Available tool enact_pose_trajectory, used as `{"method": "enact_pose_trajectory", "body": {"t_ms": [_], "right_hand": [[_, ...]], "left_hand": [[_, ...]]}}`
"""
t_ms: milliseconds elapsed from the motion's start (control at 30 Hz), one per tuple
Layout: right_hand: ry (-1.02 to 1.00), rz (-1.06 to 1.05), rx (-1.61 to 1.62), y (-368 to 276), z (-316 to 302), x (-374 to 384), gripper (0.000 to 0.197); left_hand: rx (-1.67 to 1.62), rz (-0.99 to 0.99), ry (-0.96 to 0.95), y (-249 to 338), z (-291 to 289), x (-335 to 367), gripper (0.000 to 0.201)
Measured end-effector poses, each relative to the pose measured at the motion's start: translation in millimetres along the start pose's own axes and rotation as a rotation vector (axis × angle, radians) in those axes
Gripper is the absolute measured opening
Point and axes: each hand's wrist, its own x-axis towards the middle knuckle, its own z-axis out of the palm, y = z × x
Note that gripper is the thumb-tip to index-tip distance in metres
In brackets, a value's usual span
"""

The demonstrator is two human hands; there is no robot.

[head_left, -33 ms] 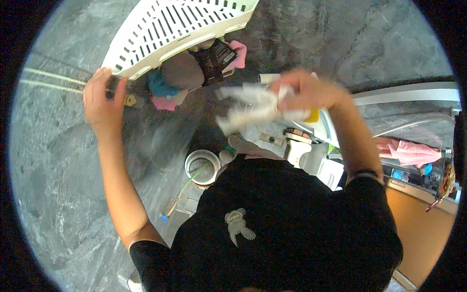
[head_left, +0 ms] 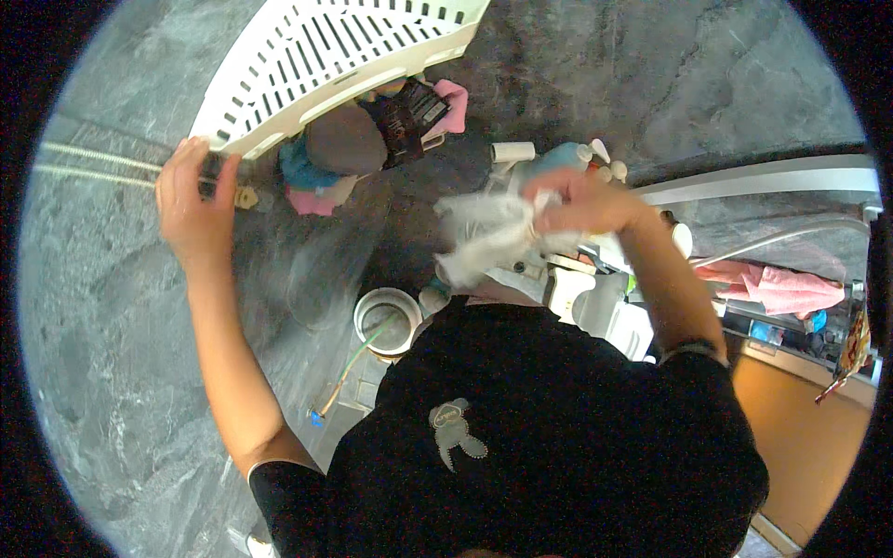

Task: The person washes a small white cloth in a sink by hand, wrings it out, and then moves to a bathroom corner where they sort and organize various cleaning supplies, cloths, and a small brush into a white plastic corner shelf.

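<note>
My left hand (head_left: 195, 197) is raised at the left with its fingers closed over the lower left corner of a white slotted plastic corner shelf (head_left: 316, 58). My right hand (head_left: 581, 203) grips a crumpled white cloth (head_left: 488, 231), which is smeared by motion and hangs toward the middle of the view. Just below the shelf is a bundle with a round grey item (head_left: 346, 139), a blue cloth (head_left: 307, 169), a dark printed packet (head_left: 405, 121) and a pink cloth (head_left: 453, 104).
Beyond my right hand stand several bottles (head_left: 563, 158) and a white cylinder (head_left: 513, 152). A white bucket (head_left: 387, 296) with a green hose-like stick is by my feet. At the right hang a pink towel (head_left: 767, 286) and a pale hose; grey marbled wall (head_left: 651, 74) surrounds this.
My right hand and the white cloth have swung slightly down and toward me, uncovering the bottles behind. The left hand and shelf have barely shifted.
</note>
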Motion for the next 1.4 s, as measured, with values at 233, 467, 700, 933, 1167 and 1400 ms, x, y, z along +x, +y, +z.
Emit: {"method": "enact_pose_trajectory", "body": {"t_ms": [233,467,700,933,1167,1400], "right_hand": [[0.452,-0.312,-0.456,337.1,49.2,-80.5,0.034],[0.881,0.884,-0.557,282.7,1.3,-131.8,0.049],[0.821,0.984,-0.623,322.7,-19.4,-133.5,0.040],[0.895,0.880,-0.878,337.6,-13.9,-148.5,0.025],[1.215,0.425,-1.036,274.9,21.1,-183.2,0.012],[1.145,0.067,-1.295,29.1,-2.2,-112.4,0.016]], "left_hand": [[0.064,0.085,0.040,20.3,1.5,7.4,0.033],[0.090,0.000,0.042,24.7,9.4,2.9,0.036],[0.107,0.027,0.006,8.4,12.3,2.3,0.035],[0.002,0.023,0.082,19.0,5.9,7.4,0.040],[-0.029,-0.063,0.115,14.5,4.3,2.9,0.040],[-0.062,-0.028,0.177,17.1,9.3,9.4,0.039]]}}
